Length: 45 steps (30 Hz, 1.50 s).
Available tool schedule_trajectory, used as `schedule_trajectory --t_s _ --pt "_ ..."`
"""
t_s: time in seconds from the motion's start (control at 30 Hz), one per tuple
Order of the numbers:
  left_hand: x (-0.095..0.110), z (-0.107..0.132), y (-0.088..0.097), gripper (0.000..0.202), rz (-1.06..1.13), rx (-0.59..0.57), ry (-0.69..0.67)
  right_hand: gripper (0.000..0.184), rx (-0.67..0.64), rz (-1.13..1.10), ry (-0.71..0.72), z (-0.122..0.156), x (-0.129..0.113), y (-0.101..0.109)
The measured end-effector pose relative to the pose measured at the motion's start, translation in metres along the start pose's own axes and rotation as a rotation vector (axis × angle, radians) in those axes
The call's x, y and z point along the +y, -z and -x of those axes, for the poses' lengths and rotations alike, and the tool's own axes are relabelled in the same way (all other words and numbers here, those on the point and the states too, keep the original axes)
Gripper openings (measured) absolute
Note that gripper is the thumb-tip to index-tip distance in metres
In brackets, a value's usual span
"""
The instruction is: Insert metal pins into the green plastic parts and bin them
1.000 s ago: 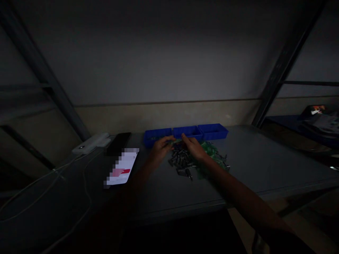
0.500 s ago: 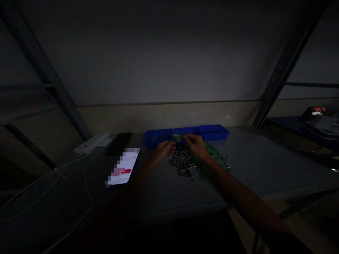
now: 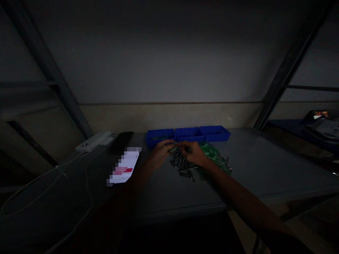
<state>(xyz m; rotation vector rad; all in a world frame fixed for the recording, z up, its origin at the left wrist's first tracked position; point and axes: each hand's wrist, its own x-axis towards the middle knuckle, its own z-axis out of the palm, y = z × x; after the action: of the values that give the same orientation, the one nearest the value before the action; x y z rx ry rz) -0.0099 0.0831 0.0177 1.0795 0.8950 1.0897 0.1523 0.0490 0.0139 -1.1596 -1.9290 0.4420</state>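
Note:
In dim light my left hand (image 3: pixel 160 152) is closed around a small shiny metal part (image 3: pixel 173 149), its thumb and fingers pinching it. My right hand (image 3: pixel 192 153) meets it from the other side, fingertips pinched at the part's right end; its exact kind is too small and dark to tell. Beneath the hands lies a pile of dark metal cylindrical pieces (image 3: pixel 181 161). Green plastic wrapping (image 3: pixel 211 151) is heaped to the right, partly behind my right forearm.
Along the back of the grey table (image 3: pixel 254 162) stand a left blue bin (image 3: pixel 153 141) with small pieces inside, a middle blue bin (image 3: pixel 189 134) and a right blue bin (image 3: pixel 215 134). A lit phone (image 3: pixel 127 165), a dark phone-like slab (image 3: pixel 121 141) and a white corded device (image 3: pixel 92 141) are at left.
My right hand has come down and slightly left, bringing the metal part to my left hand. The left fingers, loosely apart before, now grip it.

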Motion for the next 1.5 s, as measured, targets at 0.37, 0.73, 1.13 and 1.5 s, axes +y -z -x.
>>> schedule_trajectory --t_s 0.37,0.73,1.13,1.5 --pt "0.003 0.004 -0.003 0.016 -0.062 -0.005 -0.027 0.015 -0.04 0.126 0.082 0.004 -0.011 0.005" --pt "-0.004 -0.003 0.004 0.022 -0.151 0.043 -0.102 0.028 -0.186 0.253 0.171 0.01 -0.029 0.0" --pt "0.005 0.005 -0.005 0.023 -0.169 -0.042 -0.155 0.036 -0.059 0.118 0.023 0.002 -0.008 0.012" --pt "0.008 0.008 -0.007 0.048 -0.162 -0.048 -0.295 0.026 0.148 -0.117 -0.117 -0.007 0.006 0.002"
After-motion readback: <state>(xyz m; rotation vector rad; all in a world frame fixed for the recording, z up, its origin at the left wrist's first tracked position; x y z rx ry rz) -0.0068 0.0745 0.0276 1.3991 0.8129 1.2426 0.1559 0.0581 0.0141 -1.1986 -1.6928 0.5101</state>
